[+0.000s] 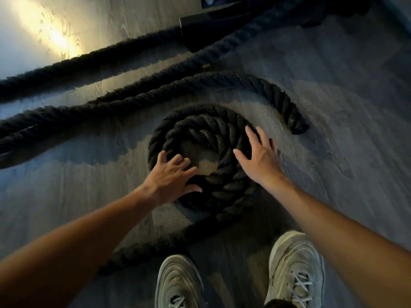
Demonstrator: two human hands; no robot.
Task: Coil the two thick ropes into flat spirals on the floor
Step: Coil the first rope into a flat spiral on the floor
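Head view: thick black rope coil (200, 121), twisted strands, rough and fuzzy, lies flat on the grey wood-grain floor (333, 163) in about two turns round a bare centre, under both hands. Left hand (175, 174) is spread, fingertips pressing the coil's near-left rim. Right hand (258, 156) is flat with straight fingers at the right rim; contact unclear, blurred. The coil's tail trails below the left hand. Beyond the hands, loose rope lengths (89, 65) run long-axis left to upper right.

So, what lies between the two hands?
Head view: the coil's inner turns and a bare floor patch at its centre, between left hand and right hand.
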